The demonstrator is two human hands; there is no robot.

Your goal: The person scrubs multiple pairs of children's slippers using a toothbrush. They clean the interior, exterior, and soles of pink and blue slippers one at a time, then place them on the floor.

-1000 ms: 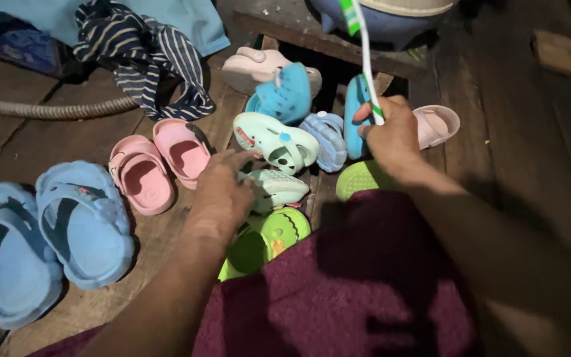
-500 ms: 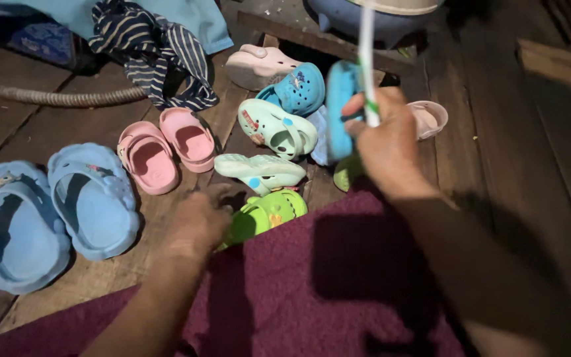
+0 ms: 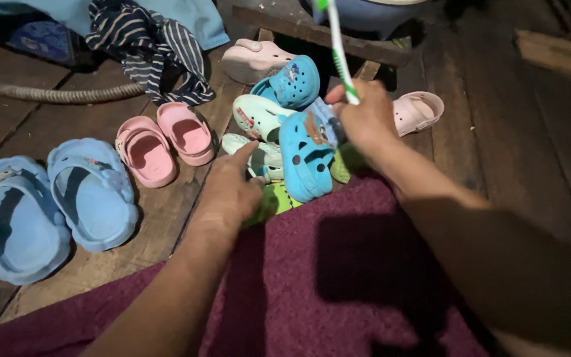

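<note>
A person seated over a wooden floor (image 3: 517, 165) is lifting a small blue clog (image 3: 304, 162) out of a heap of children's shoes. The right hand (image 3: 363, 122) is gripping the clog by its heel end, and the same fingers are pinching a green-and-white toothbrush (image 3: 340, 53) that is pointing up and away. The clog is hanging toe-down just above the pile, in front of a mint clog (image 3: 259, 119). The left hand (image 3: 229, 192) is reaching in beside it, fingers loosely spread and holding nothing, with the forefinger stretched toward a second mint clog (image 3: 262, 158) lying on its side; whether it is touching cannot be told.

Judging from the grip, one hand is carrying two things at once, so the left hand would do well to take the clog's weight by cupping the toe and freeing the brush. Keeping the clog low over the maroon cloth (image 3: 338, 277) on the lap would guard against a drop.

A pink pair (image 3: 163, 142) and a larger pale-blue pair (image 3: 47, 205) are sitting well apart to the left, near a striped garment (image 3: 150, 46).
</note>
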